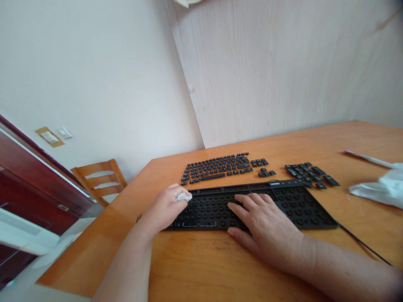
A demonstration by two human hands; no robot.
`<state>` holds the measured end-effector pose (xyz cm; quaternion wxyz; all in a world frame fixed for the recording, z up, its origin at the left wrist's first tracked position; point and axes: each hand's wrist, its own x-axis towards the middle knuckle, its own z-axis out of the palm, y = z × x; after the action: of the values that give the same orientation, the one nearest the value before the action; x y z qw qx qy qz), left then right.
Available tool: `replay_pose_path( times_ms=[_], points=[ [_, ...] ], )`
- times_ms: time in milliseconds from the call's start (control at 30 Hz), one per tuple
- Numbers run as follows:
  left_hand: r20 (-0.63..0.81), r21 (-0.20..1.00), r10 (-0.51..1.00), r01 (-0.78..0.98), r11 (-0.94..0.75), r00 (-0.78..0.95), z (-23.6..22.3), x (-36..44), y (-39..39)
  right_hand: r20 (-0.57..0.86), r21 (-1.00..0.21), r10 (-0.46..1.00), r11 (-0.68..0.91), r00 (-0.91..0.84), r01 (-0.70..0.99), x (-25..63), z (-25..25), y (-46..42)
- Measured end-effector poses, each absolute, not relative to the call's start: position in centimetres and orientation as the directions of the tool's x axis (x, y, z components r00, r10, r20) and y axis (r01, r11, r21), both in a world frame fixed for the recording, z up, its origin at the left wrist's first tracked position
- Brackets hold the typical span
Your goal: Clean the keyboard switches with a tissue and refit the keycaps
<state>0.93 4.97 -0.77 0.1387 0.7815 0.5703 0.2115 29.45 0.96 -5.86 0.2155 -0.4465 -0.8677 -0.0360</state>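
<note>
A black keyboard with its keycaps off lies on the wooden table, rows of bare key sockets showing. At its left end is my left hand, fingers closed round a crumpled white tissue that pokes out by the thumb. My right hand lies flat over the middle of the keyboard, fingers stretched and a little apart, holding nothing. Behind the keyboard, loose black keycaps are laid out in keyboard order. The number-pad keycaps sit in a looser group farther right.
A white cloth or bag lies at the right of the table, near a thin stick-like item. The keyboard's cable runs off to the right. Beyond the left table edge stands a wooden chair; walls close off the back.
</note>
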Motion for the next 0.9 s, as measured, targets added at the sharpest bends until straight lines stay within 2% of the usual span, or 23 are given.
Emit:
replay_pose_path(
  times_ms=[133,367,567,733,900],
  points=[
    [0.178,0.517,0.974,0.828,-0.216,0.144,-1.4,1.2,5.6,0.41,-0.127,0.756,0.601,-0.51,0.789,29.5,-5.9,1.0],
    [0.16,0.468,0.977,0.861,-0.199,0.14,-3.1,1.2,6.2,0.408,-0.133,0.756,0.603,-0.512,0.786,29.5,-5.8,1.0],
    [0.179,0.39,0.961,0.882,-0.265,0.21,-2.9,1.1,6.2,0.413,-0.13,0.756,0.601,-0.508,0.789,29.4,-5.8,1.0],
    [0.138,0.389,0.947,0.863,-0.322,0.291,-2.0,0.8,5.7,0.407,-0.132,0.757,0.603,-0.511,0.787,29.5,-5.8,0.9],
    [0.143,0.374,0.945,0.868,-0.326,0.293,-1.9,0.9,5.4,0.409,-0.128,0.755,0.604,-0.513,0.786,29.6,-5.8,1.0]
  ],
)
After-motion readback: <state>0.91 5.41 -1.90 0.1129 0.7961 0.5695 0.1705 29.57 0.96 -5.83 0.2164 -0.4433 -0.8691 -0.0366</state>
